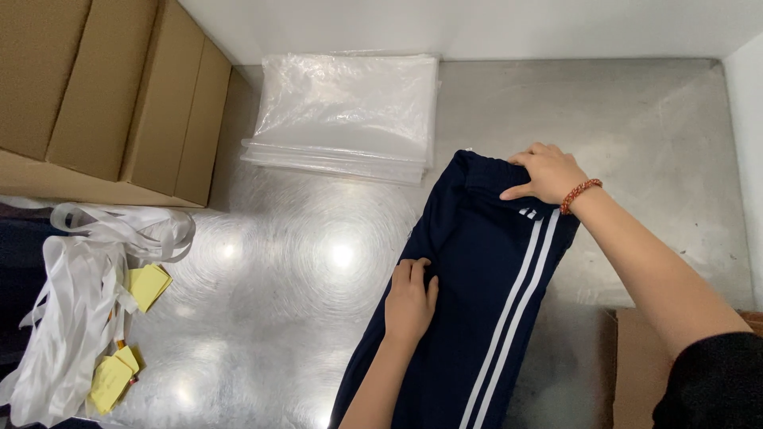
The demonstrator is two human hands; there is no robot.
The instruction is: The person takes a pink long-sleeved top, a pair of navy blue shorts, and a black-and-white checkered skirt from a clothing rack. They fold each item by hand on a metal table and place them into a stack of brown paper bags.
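Two hands are laid on a pair of navy track trousers (485, 294), which lies on the metal table (652, 135) and runs from the lower middle of the view up toward the right of centre. The left hand (411, 298) is pressed flat on the left edge of the cloth, with the fingers held together. The right hand (547, 173) is placed at the waistband, with the fingers curled down and the thumb stretched along the fabric; whether the cloth is pinched there cannot be told. A red bead bracelet (581, 194) is worn on the right wrist.

The trousers are judged to be already laid leg over leg in one long narrow strip, with the two white side stripes (517, 306) on top. No cross fold is seen yet, so the shortening of the strip is judged to be left.

The fabric appears soft, matte and slightly ribbed at the waist. The table is brushed steel, marked with round swirls and bright reflections. A stack of clear plastic bags (350, 119) is seen beyond the trousers, thin and glossy. Brown cardboard boxes (119, 95) are placed at the far left, and white ribbons (79, 294) with yellow paper tags (149, 284) are heaped before them.
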